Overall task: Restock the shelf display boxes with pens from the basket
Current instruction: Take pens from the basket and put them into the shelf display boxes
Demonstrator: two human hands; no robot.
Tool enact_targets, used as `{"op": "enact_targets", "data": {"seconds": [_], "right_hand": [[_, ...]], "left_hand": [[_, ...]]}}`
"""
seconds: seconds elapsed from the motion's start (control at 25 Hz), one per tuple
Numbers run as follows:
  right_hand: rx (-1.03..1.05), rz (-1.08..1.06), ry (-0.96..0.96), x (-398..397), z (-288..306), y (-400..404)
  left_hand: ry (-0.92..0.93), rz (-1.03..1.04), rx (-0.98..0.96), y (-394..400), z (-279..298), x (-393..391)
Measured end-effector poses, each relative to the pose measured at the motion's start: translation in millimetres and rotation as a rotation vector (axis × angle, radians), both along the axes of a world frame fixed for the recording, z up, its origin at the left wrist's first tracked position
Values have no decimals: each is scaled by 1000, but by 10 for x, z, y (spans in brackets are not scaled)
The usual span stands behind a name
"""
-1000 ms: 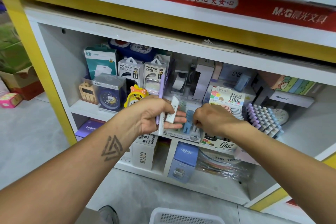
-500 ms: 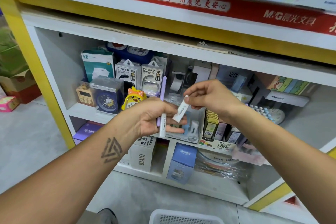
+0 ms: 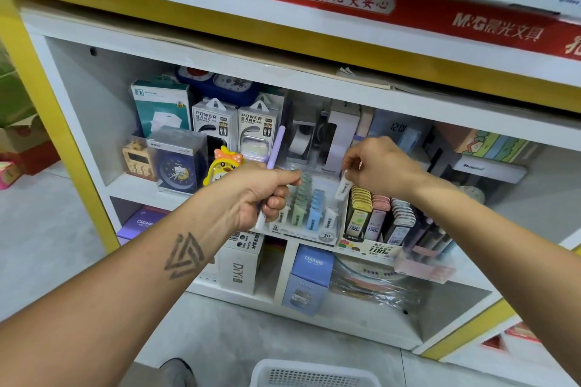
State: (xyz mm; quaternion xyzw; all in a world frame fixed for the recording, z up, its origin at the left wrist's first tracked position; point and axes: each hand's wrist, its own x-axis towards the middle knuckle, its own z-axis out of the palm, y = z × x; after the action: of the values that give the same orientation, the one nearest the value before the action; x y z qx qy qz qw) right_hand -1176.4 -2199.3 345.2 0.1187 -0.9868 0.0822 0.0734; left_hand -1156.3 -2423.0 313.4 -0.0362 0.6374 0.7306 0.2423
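Two hands at the shelf [image 3: 147, 195], one small thing in each.

The left hand [image 3: 257, 195] has its fingers curled round one purple-and-white pen [image 3: 274, 152], which stands nearly upright with its purple end above the fist and its white tip poking out below. The right hand [image 3: 382, 166] pinches one small white case [image 3: 343, 187] between thumb and fingertips, hanging just above the clear display box [image 3: 309, 214] that carries rows of green, blue and white cases. Just beside that, on the right, stands a second display box [image 3: 374, 248] with packs in yellow, pink and grey. Two power bank packets [image 3: 235, 122] stand behind the left hand. The white basket [image 3: 311, 374] sits on the floor at the bottom edge of view; what it holds cannot be seen.
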Motion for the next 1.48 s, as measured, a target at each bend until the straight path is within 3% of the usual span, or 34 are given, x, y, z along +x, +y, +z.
{"op": "enact_targets", "data": {"seconds": [0.16, 0.36, 1.12, 1.32, 1.48], "right_hand": [[131, -4, -20, -54, -257, -24], [145, 7, -36, -100, -475, -93], [248, 7, -33, -71, -391, -57], [68, -70, -22, -124, -324, -6], [57, -94, -32, -146, -284, 10]], "left_hand": [[-1, -15, 3, -17, -17, -9], [2, -25, 2, -17, -39, -22], [0, -41, -3, -6, -56, -16], [-1, -39, 9, -8, -57, -25], [1, -38, 3, 0, -49, -28]]}}
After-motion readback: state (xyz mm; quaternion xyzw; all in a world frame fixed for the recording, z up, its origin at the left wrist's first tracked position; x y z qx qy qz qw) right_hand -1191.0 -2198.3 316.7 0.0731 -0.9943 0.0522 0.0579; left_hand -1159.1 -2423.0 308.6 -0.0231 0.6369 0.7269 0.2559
